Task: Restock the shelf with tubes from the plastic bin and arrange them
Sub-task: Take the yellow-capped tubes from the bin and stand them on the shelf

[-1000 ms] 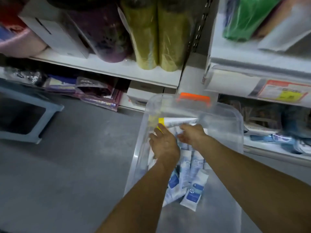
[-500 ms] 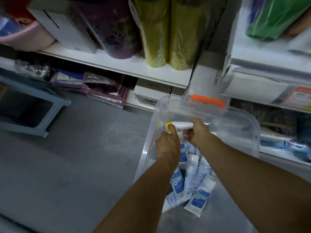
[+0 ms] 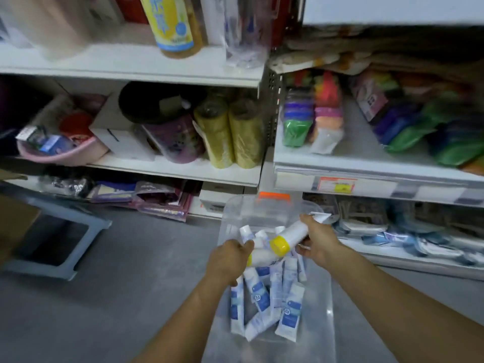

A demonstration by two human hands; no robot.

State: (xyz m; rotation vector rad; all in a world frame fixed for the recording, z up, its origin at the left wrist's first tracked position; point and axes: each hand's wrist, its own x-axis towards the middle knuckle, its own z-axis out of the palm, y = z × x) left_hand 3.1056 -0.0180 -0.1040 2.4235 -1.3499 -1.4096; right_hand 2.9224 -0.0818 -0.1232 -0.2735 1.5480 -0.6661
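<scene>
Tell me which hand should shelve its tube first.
Probably right. The right hand grips a yellow-capped tube above the plastic bin, nearest the low shelf; the left hand holds a second tube lower, among the loose tubes, farther from it.

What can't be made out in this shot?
Head view only:
- Left-hand tube: cap mostly covered by the left hand.
- Right-hand tube: middle covered by the right hand.
- Blue-and-white tubes in the plastic bin: print too small and blurred.
- Bin's near end: hidden behind both forearms, cut off by the bottom edge.
- Shelf price tag: blurred, unreadable.
</scene>
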